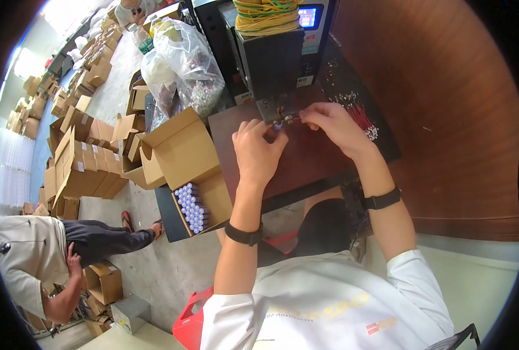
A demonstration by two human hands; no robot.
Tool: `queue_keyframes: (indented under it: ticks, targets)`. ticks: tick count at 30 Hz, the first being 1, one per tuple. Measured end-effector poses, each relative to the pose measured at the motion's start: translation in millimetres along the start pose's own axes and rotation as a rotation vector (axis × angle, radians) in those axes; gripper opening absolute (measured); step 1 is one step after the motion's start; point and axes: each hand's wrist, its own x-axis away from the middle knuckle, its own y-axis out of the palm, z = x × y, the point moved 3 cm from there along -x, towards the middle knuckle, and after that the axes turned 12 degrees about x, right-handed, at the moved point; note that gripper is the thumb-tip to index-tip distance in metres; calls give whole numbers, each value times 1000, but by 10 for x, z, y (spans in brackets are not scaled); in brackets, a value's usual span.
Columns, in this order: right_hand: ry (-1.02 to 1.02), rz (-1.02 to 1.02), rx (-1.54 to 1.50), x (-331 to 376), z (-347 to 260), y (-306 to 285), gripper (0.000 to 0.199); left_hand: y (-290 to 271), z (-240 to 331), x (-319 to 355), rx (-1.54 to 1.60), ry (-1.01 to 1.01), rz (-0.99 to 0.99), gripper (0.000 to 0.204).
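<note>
Both hands are pinching tight at the machine's (269, 70) foot, at twelve o'clock on the worktop (306, 160): left hand (258, 150) gripping a small battery (277, 125), right hand (332, 123) gripping a thin wire (295, 119), and fingers may be getting nipped.

Grey concrete floor (172, 268), stacked cardboard boxes (78, 169), dark wooden table (312, 157), reddish-brown wall (446, 105), bright daylight upper left

Open cardboard boxes (87, 154), clear bags (183, 64) of perhaps metal parts, seated person (43, 256).
</note>
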Motion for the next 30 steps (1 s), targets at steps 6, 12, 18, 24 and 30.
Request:
queue_keyframes:
  ticks: [6,12,18,24,30]
  targets:
    - [33,-3,-14,33,-40,-13,23,17,-39,16,10,-28,-12,17]
    - [15,0,-5,-29,13,16,24,29,-43,20,14,-29,-3,17]
    - [46,3,-8,-34,-22,52,23,22,-55,20,8,-35,-8,17]
    - [42,1,12,-47,-19,59,23,26,-55,15,16,-31,-3,17]
    - [36,3,-5,-45,-24,65,20,28,-55,17,17,-34,-9,17]
